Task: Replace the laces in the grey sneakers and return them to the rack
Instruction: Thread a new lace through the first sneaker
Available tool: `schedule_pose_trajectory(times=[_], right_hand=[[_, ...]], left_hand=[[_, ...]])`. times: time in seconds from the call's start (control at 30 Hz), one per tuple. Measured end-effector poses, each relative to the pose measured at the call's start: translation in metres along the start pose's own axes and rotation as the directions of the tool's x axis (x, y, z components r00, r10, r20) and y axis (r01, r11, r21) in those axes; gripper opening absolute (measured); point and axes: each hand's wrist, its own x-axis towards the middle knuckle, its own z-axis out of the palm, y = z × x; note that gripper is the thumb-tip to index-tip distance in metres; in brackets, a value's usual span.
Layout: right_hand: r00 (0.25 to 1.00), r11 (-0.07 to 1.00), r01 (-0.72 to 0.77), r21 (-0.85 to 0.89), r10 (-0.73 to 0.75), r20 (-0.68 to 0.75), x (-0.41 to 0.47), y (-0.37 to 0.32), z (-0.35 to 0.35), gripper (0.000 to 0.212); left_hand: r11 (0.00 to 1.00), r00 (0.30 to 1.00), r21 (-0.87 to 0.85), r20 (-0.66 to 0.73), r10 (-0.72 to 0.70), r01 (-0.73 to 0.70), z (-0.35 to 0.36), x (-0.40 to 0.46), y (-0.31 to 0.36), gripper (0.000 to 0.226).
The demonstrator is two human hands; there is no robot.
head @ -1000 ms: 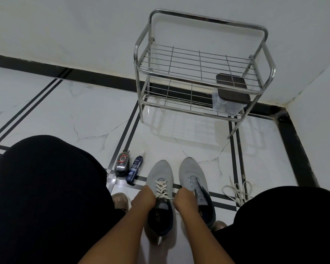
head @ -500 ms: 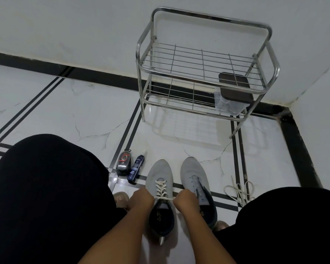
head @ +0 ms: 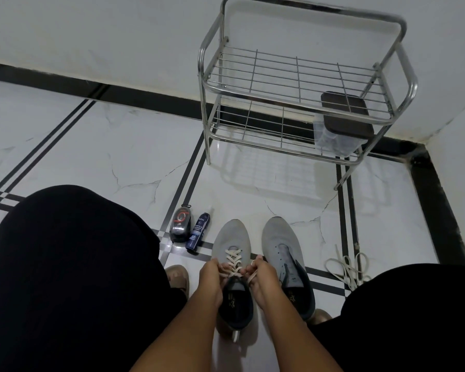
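The left hand (head: 212, 277) and right hand (head: 261, 275) each pinch an end of the cream lace (head: 232, 260) at the top eyelets of the left grey sneaker (head: 232, 269), which stands on the tiled floor (head: 91, 157). The unlaced right sneaker (head: 282, 253) sits just beside it. Loose laces (head: 346, 267) lie to the right; the metal rack (head: 301, 84) stands beyond, by the wall

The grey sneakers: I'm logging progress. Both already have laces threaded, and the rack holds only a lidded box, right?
Not quite. In the head view only the left sneaker is laced; the right sneaker shows bare eyelets. The rack does hold only the lidded box.
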Motion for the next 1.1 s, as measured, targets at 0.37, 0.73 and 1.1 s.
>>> schedule_pose_trajectory(times=[0.37, 0.73, 1.1], right_hand=[[0.994, 0.97, -0.023, 0.241, 0.047, -0.094, 0.014, 0.003, -0.011, 0.029], [0.995, 0.997, 0.016, 0.077, -0.008, -0.098, 0.027, 0.005, -0.011, 0.031], [0.978, 0.918, 0.207, -0.339, -0.188, 0.089, 0.021, 0.011, -0.015, 0.023]], left_hand=[[0.997, 0.99, -0.049, -0.125, -0.059, 0.054, -0.005, 0.017, 0.004, 0.038], [0.977, 0.993, 0.215, -0.111, 0.024, 0.0, -0.003, 0.013, 0.006, 0.038], [0.86, 0.943, 0.403, 0.24, 0.232, -0.314, 0.008, -0.01, 0.0, 0.018]])
